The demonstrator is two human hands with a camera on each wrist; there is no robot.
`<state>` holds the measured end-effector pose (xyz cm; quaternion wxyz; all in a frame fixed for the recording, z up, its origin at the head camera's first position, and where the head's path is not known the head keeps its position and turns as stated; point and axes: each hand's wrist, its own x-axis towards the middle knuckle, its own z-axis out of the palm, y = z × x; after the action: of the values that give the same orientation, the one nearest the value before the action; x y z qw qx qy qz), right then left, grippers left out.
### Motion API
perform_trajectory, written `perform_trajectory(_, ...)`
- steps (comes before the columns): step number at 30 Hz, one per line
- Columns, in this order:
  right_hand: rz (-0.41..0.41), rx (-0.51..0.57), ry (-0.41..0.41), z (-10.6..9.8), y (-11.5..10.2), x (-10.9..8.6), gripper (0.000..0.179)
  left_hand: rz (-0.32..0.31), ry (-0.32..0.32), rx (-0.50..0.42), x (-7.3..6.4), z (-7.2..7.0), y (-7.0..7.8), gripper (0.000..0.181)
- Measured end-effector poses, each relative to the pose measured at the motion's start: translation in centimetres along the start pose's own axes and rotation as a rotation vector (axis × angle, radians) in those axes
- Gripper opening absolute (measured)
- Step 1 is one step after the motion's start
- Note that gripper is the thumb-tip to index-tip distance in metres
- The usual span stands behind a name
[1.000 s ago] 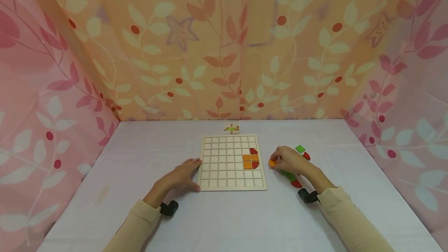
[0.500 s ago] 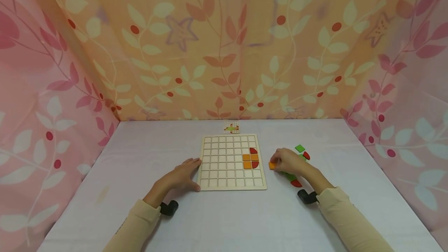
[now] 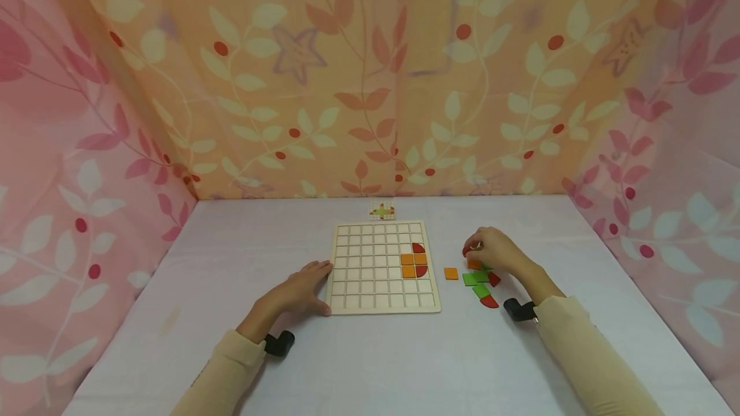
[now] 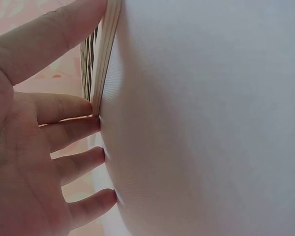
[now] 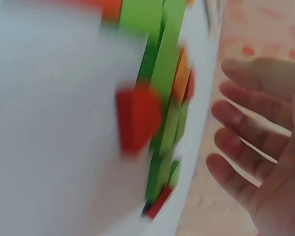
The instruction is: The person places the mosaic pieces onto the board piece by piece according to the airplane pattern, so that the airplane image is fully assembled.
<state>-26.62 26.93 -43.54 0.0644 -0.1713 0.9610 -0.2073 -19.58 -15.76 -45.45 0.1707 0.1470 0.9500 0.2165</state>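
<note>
My left hand (image 3: 297,291) rests at the left side of a wooden grid board (image 3: 367,287), its fingertips and thumb touching the edge; in the left wrist view the straight fingers meet the board's rim (image 4: 106,59). Over a loose group of flat tiles hovers my right hand (image 3: 498,249). The right wrist view shows its fingers (image 5: 228,113) relaxed, apart from the tiles, holding nothing. Close to its fingertips lie a red rounded tile (image 3: 466,252) and an orange square tile (image 3: 474,264). Another orange square tile (image 3: 451,273) lies alone between board and group.
On the board's right side sit several orange squares (image 3: 408,271) and two red quarter-round tiles (image 3: 419,248). Green tiles (image 3: 470,280) and a red quarter-round tile (image 3: 489,302) lie right of the board. A small pattern card (image 3: 382,211) lies beyond its far edge.
My right hand has let go of the orange square tile, leaving it beside the board, and has moved right and away over the tile group. My left hand stays put.
</note>
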Motion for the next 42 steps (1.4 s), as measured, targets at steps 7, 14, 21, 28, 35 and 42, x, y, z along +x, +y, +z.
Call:
perform_trajectory(7,0.194,-0.035,0.041,-1.6,2.7,0.6,0.035,0.002,-0.002,-0.012,-0.1,-0.1,0.0,0.095)
perform_trajectory(14,0.327,-0.05,0.009,-1.8,4.0,1.1,0.041,-0.002,0.002,-0.012,0.0,0.0,0.1,0.095)
perform_trajectory(21,0.371,-0.073,-0.02,-1.5,4.6,1.1,0.037,-0.003,-0.002,-0.009,0.1,0.0,0.1,0.096)
perform_trajectory(28,0.383,-0.051,-0.009,-1.4,4.7,1.1,0.028,-0.009,0.0,0.003,0.2,0.1,0.0,0.096)
perform_trajectory(35,0.375,-0.044,0.01,-1.2,4.6,1.0,0.027,-0.006,0.0,-0.002,0.1,0.0,0.1,0.095)
perform_trajectory(42,0.381,-0.042,0.009,-1.1,4.7,1.0,0.027,-0.009,-0.003,0.005,0.1,0.0,0.1,0.095)
